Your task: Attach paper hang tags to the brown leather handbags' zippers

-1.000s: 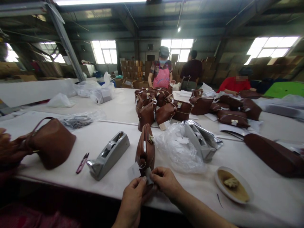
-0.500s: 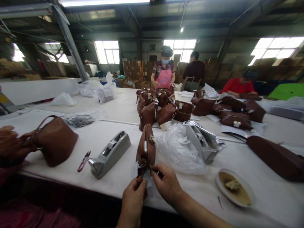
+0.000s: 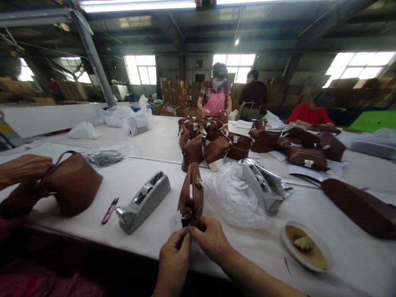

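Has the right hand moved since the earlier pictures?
Yes: the right hand has shifted slightly left, its fingertips nearer the pink snips.

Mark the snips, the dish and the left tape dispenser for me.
Snips (image 3: 108, 213), head view: pink handle.
Dish (image 3: 325, 246), head view: wall, right side.
Left tape dispenser (image 3: 147, 209), head view: grey side face.

cool daylight glares through the windows (image 3: 234, 62) at the back, their panes blown out to white. long tube lights (image 3: 139, 5) shine along the top edge, and a small lamp (image 3: 236, 41) glows against the dim, greenish roof (image 3: 210, 27). the counter (image 3: 123, 177) is softly lit with faint shadows, near-black beneath its front edge. shapes stretch and lean toward the sides; fine detail looks smeared, and coarse pixel blocks mask distant patches.
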### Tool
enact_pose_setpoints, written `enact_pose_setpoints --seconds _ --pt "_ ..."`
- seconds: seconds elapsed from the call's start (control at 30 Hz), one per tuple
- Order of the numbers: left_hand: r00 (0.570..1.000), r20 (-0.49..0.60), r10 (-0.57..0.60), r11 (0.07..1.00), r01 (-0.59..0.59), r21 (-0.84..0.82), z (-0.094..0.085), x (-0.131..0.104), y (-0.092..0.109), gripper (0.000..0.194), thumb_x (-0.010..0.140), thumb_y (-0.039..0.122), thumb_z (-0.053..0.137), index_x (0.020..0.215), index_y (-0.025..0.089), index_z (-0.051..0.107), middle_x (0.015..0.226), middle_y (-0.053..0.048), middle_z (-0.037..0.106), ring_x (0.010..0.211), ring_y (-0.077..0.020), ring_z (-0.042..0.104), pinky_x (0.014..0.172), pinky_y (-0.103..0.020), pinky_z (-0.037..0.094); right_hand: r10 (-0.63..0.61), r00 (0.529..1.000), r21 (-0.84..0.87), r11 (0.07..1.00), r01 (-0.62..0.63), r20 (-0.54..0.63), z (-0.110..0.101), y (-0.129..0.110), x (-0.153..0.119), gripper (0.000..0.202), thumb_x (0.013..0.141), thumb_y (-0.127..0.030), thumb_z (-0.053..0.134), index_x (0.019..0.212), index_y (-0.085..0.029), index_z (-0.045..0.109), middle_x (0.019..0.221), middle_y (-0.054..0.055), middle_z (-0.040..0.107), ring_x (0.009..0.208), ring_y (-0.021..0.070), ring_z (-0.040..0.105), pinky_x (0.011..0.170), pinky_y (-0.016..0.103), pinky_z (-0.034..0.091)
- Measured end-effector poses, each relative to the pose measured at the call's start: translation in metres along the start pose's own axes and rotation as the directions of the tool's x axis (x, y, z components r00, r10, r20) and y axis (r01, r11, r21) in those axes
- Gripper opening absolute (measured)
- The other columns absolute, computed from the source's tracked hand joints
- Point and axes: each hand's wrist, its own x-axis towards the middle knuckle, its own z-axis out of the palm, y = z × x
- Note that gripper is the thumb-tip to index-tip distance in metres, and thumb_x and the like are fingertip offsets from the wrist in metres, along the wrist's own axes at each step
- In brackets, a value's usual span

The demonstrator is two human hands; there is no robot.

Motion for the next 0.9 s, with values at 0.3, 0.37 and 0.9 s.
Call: enact_pose_setpoints --seconds 0.3,0.37,0.9 --pt "0.968 0.090 -0.236 0.900 0.252 -0.355 0.004 0.000 0.004 0.041 0.067 0.044 0.079 0.098 0.016 0.075 0.109 -0.010 0.069 0.098 -0.0233 0.061 0.072 -0.027 0.050 -0.050 0.997 -0.100 0.994 0.044 -0.062 -0.010 0.007 -0.007 0.019 0.078 -0.027 0.060 0.074 -0.015 0.074 0.072 0.005 0.073 0.069 0.0187 0.064 0.065 0.027 0.044" --pt "0.962 0.087 -0.260 0.880 0.273 -0.387 0.005 0.000 0.007 0.044 0.063 0.045 0.081 0.094 0.015 0.075 0.107 -0.011 0.069 0.094 -0.0230 0.061 0.072 -0.029 0.051 -0.038 0.998 -0.058 0.998 0.035 -0.050 -0.011 0.012 -0.008 0.021 0.079 -0.030 0.060 0.077 -0.015 0.074 0.075 0.006 0.073 0.072 0.0196 0.065 0.068 0.028 0.045" --pt "0.970 0.068 -0.232 0.890 0.240 -0.388 0.011 0.000 0.001 0.043 0.068 0.050 0.078 0.094 0.016 0.072 0.106 -0.010 0.066 0.095 -0.0218 0.058 0.072 -0.029 0.051 -0.004 1.000 0.179 0.984 0.007 -0.017 -0.007 0.012 -0.004 0.021 0.075 -0.030 0.062 0.065 -0.013 0.070 0.062 0.004 0.067 0.061 0.0169 0.059 0.058 0.025 0.043"
